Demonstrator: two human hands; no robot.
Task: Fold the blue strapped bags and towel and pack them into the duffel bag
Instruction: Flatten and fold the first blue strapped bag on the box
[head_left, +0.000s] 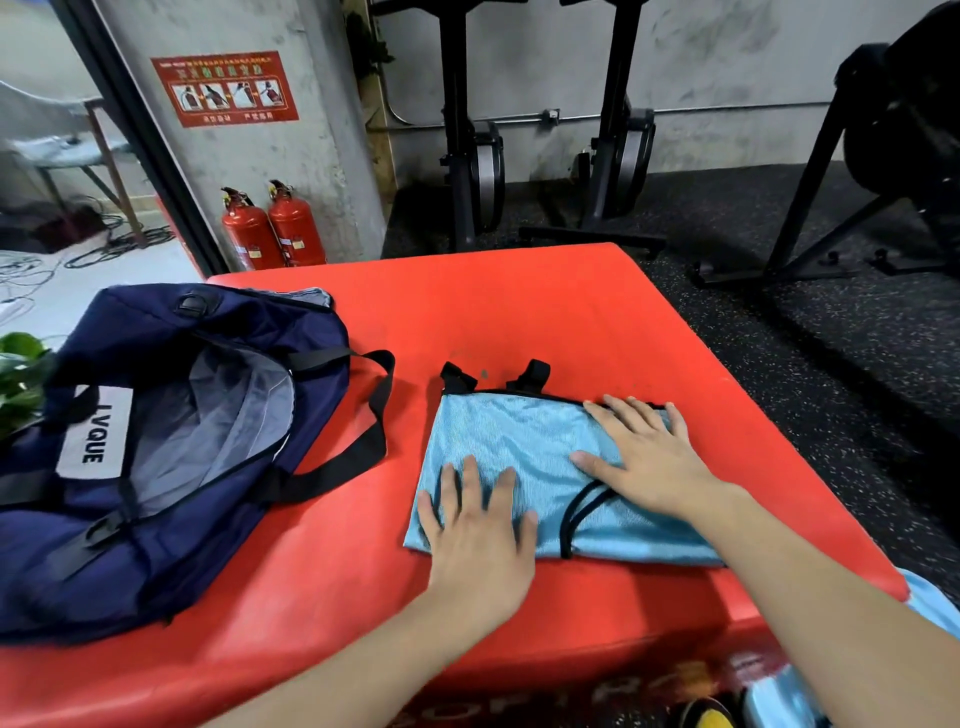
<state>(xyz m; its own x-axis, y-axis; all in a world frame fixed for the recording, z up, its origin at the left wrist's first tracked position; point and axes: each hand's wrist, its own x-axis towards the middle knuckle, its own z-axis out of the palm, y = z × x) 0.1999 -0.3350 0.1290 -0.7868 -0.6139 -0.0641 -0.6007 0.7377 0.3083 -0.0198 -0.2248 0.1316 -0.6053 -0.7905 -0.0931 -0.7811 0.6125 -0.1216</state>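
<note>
A: Head view: what is shown on the desk (519, 312)?

B: A blue bag (530, 462) is laid flat near the middle, its black straps (535, 376) pointing away. It is pressed down by both hands. The left hand (478, 525) is spread flat on the near left corner; the right hand (649, 457) is spread flat over the far right part. Nothing is pinched by either grip; the fingers are straight.

A: And the duffel (171, 452)?

B: It is set at the left of the desk, well apart from the bag, with its mouth unzipped and wide open. Only grey lining can be seen inside; nothing packed can be made out.

A: How far along is the task judged to be?

B: Early, it is judged. One bag seems to be folded or smoothed at most. More blue cloth (930, 597) is seen past the near right edge, so further pieces are probably left. Whether that is the towel cannot be told. All packing is still to be done.
</note>
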